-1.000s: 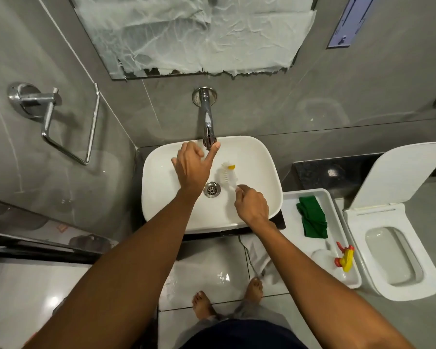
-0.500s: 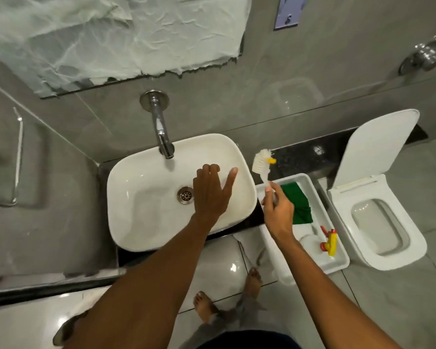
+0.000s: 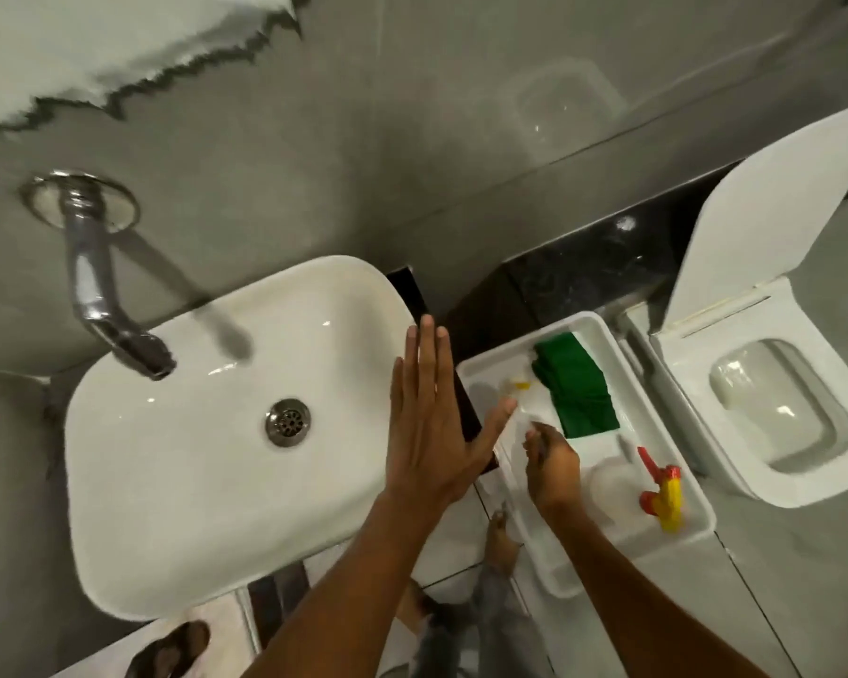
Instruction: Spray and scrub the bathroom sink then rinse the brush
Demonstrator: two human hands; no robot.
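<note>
The white bathroom sink (image 3: 177, 482) fills the left middle, with a metal drain (image 3: 288, 422) and a chrome wall tap (image 3: 104, 296) over its back rim. My left hand (image 3: 427, 423) hovers flat over the sink's right edge, fingers spread, holding nothing. My right hand (image 3: 551, 469) is down inside the white tray (image 3: 681, 530), closed on the handle of the white brush (image 3: 512, 391). The brush lies blurred in the tray, its yellow-tipped head beside a green cloth (image 3: 578, 384). A clear spray bottle (image 3: 657, 486) with a red and yellow trigger lies in the tray's near right part.
An open white toilet (image 3: 774, 418) with raised lid stands right of the tray. A black stone ledge (image 3: 583, 276) runs behind both. Grey tiled wall rises at the back, with a covered mirror (image 3: 94, 41) top left. My bare feet (image 3: 498, 545) show on the glossy floor below.
My right hand carried the brush out of the sink, over to the right, and lowered it into the tray. My left hand left the tap and moved to the sink's right edge. The view swung right.
</note>
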